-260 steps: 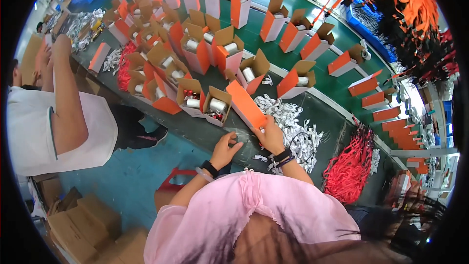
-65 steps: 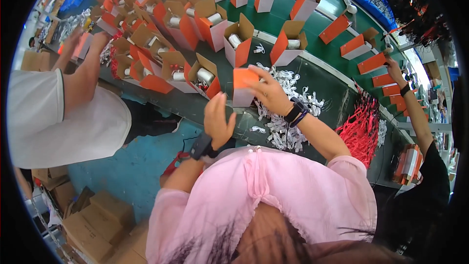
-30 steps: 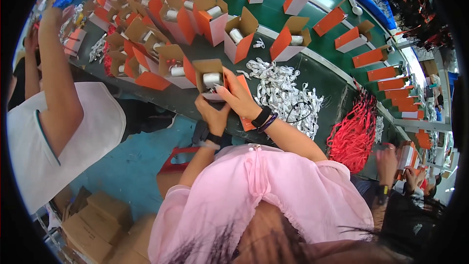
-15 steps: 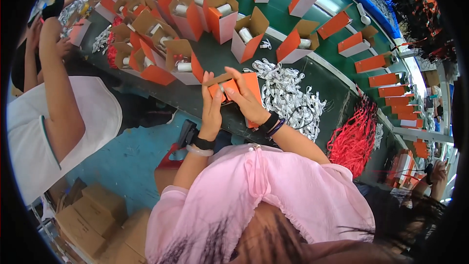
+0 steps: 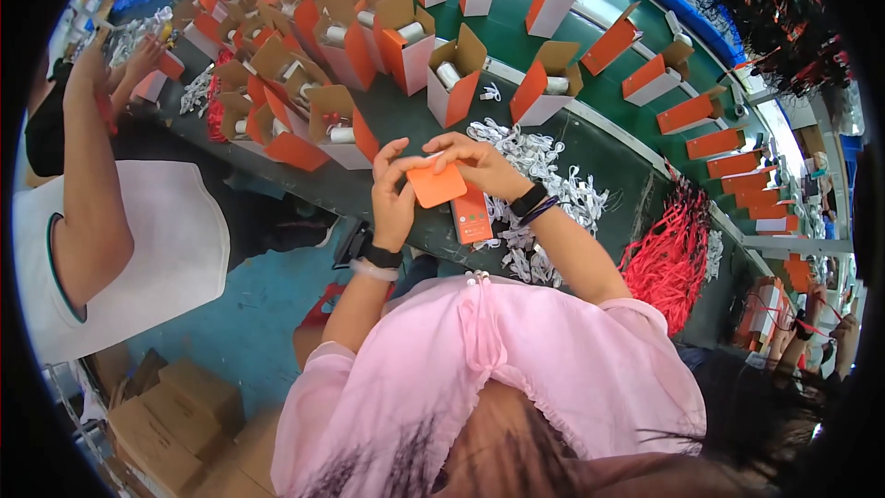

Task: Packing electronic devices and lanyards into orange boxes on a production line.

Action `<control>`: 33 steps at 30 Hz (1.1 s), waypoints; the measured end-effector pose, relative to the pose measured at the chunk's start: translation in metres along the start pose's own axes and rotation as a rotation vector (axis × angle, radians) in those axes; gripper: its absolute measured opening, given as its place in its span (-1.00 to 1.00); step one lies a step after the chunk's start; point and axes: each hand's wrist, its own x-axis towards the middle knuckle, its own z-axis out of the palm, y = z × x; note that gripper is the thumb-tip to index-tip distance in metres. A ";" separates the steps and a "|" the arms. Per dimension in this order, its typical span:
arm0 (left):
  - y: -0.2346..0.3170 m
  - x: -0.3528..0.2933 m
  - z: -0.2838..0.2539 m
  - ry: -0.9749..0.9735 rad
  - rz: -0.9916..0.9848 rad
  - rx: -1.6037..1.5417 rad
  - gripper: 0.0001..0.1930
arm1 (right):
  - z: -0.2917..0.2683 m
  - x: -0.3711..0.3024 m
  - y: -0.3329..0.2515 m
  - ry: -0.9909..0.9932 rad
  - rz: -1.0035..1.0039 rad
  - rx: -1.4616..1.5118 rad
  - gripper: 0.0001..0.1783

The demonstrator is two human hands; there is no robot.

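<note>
A small orange box is held between two bare hands above the near edge of a dark surface, its flat orange end turned upward. Its left side is gripped by the left hand, which is narrowed around it with the fingers bent. The upper edge is pinched by the right hand, whose fingers are curled over it. Whether anything is packed inside cannot be told.

A second box, also orange, is laid flat at the near edge and partly covered by the held one. To the right, a loose pile of white cables is spread from the middle of the surface toward the near edge. Red straps are heaped nearer the right end.

The left part of the surface is crowded with open boxes, in many of which white cylinders can be seen. Beyond the far edge, a green belt is lined with more boxes. At the left, a space by the near edge is taken by a co-worker in a white shirt.
</note>
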 end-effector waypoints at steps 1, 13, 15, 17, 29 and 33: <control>0.006 0.000 -0.008 -0.100 0.138 0.252 -0.71 | -0.007 -0.003 -0.012 -0.094 0.001 -0.043 -0.63; 0.030 -0.002 -0.018 -0.336 0.491 0.646 -0.38 | 0.001 -0.011 -0.041 -0.147 -0.234 -0.647 -0.46; 0.029 0.000 -0.018 -0.320 0.489 0.594 -0.42 | -0.003 -0.008 -0.039 -0.163 -0.282 -0.685 -0.51; 0.024 -0.004 -0.015 -0.275 0.498 0.600 -0.44 | 0.000 -0.008 -0.037 -0.156 -0.292 -0.707 -0.53; 0.005 -0.016 -0.013 -0.249 0.810 0.806 -0.45 | 0.000 -0.020 -0.029 -0.192 -0.542 -1.030 -0.48; 0.000 -0.008 -0.017 -0.258 0.882 0.918 -0.47 | 0.015 -0.028 -0.021 -0.060 -0.538 -1.380 -0.45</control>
